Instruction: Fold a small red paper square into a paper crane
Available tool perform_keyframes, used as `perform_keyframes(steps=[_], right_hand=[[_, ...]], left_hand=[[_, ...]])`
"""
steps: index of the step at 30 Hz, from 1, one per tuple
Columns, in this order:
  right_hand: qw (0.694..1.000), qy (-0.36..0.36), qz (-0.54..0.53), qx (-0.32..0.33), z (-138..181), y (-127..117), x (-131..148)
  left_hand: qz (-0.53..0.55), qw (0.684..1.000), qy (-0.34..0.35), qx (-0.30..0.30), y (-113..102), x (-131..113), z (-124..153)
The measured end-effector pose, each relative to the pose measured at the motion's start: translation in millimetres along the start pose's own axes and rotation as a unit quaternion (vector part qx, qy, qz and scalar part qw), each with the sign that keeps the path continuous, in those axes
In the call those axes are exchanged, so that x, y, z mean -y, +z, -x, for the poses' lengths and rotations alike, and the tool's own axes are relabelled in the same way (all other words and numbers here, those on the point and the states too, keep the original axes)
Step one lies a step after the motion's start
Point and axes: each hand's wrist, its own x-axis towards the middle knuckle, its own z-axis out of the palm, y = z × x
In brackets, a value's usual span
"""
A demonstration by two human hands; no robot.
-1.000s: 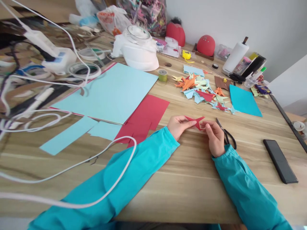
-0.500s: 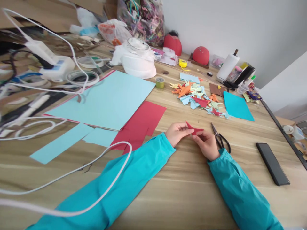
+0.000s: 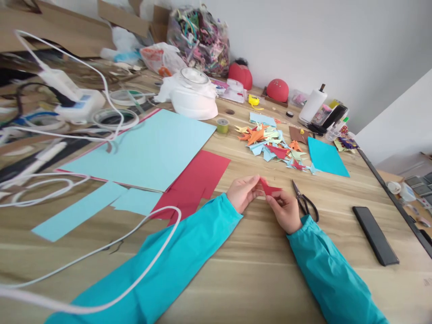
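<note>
Both of my hands pinch a small folded red paper piece (image 3: 269,187) just above the wooden table (image 3: 256,270). My left hand (image 3: 242,192) grips its left end with closed fingers. My right hand (image 3: 286,209) holds its right end, fingers curled round it. Black scissors (image 3: 304,205) lie flat right beside my right hand. A red paper sheet (image 3: 195,182) with cut notches lies left of my left hand, partly under a large light-blue sheet (image 3: 148,150).
A heap of folded coloured paper shapes (image 3: 273,146) lies beyond my hands, with a teal sheet (image 3: 326,157) to its right. A black phone (image 3: 374,234) lies at the right. White cables (image 3: 101,252), tape rolls and a white pot (image 3: 194,92) crowd the left and back.
The red piece has been folded from a spread, pointed shape into a smaller, narrower one between my fingers. My hands drew closer together. The camera view tilted up slightly.
</note>
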Motion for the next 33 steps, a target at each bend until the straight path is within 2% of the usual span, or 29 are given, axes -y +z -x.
perform_keyframes(steps=[4, 13, 17, 20, 21, 24, 26, 28, 30, 32, 33], right_hand=[[1.0, -0.014, 0.016, -0.012, 0, 2, -2], [0.996, -0.062, 0.047, -0.034, -1, 6, -16], [0.988, -0.124, 0.084, -0.031, 3, 3, -3], [0.968, -0.18, 0.142, -0.104, 8, 2, 13], [0.964, -0.192, 0.15, -0.109, 10, 2, 18], [0.956, -0.205, 0.196, -0.078, 12, 3, 22], [0.944, -0.201, 0.253, -0.061, 13, -2, 16], [0.927, -0.175, 0.323, -0.077, 13, -14, 4], [0.909, -0.11, 0.377, -0.142, 16, -31, -11], [0.877, -0.028, 0.429, -0.215, 21, -47, -25], [0.867, -0.008, 0.447, -0.221, 24, -53, -31]], left_hand=[[-0.087, 0.996, 0.004, 0.034, 1, 9, 1], [-0.051, 0.998, -0.013, 0.03, 3, 9, 0], [-0.04, 0.999, -0.024, 0.022, -2, 11, -5], [-0.024, 0.999, -0.032, 0.014, -6, 12, -8], [-0.018, 0.999, -0.038, 0.011, -7, 12, -9], [-0.021, 0.998, -0.053, 0.005, -8, 12, -11], [-0.019, 0.998, -0.062, -0.004, -10, 12, -13], [-0.008, 0.998, -0.059, -0.014, -11, 13, -16], [0.009, 0.998, -0.056, -0.027, -12, 13, -19], [0.028, 0.998, -0.054, -0.031, -11, 14, -22], [0.038, 0.997, -0.053, -0.031, -10, 13, -23]])
